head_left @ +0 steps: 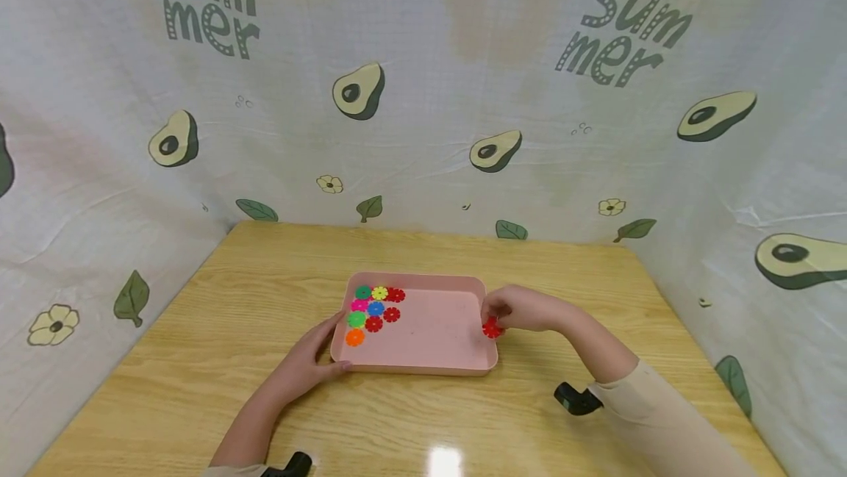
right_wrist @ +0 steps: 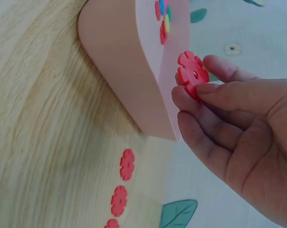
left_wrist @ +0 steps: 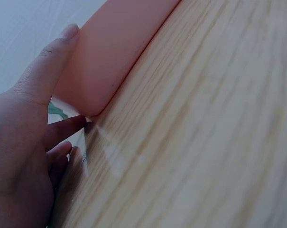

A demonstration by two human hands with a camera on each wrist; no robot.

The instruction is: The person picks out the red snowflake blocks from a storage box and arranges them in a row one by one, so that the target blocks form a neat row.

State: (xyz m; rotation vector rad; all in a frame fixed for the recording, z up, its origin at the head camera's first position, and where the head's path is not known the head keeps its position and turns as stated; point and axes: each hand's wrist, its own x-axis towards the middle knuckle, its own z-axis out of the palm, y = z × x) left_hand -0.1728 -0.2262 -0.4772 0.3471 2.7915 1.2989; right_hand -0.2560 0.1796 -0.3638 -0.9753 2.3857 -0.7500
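Observation:
A shallow pink tray [head_left: 423,348] sits on the table. At its left end my left hand [head_left: 304,367] grips the near corner, thumb against the front wall [left_wrist: 119,52] and the other fingers along the left side. Over the tray's right rim, my right hand [head_left: 529,308] pinches a red plastic snowflake disc [right_wrist: 185,71] between thumb and fingers. Inside the tray, several discs cluster on the left: an orange one [head_left: 355,337], a blue one [head_left: 376,309], a yellow one [head_left: 379,292], a dark green one [head_left: 363,292], plus pink, light green and red ones.
More red discs [right_wrist: 127,165] lie in a row on the table just right of the tray, hidden behind the right hand and arm in the head view. A printed curtain [head_left: 423,95] surrounds the wooden table [head_left: 423,418] at the back and sides.

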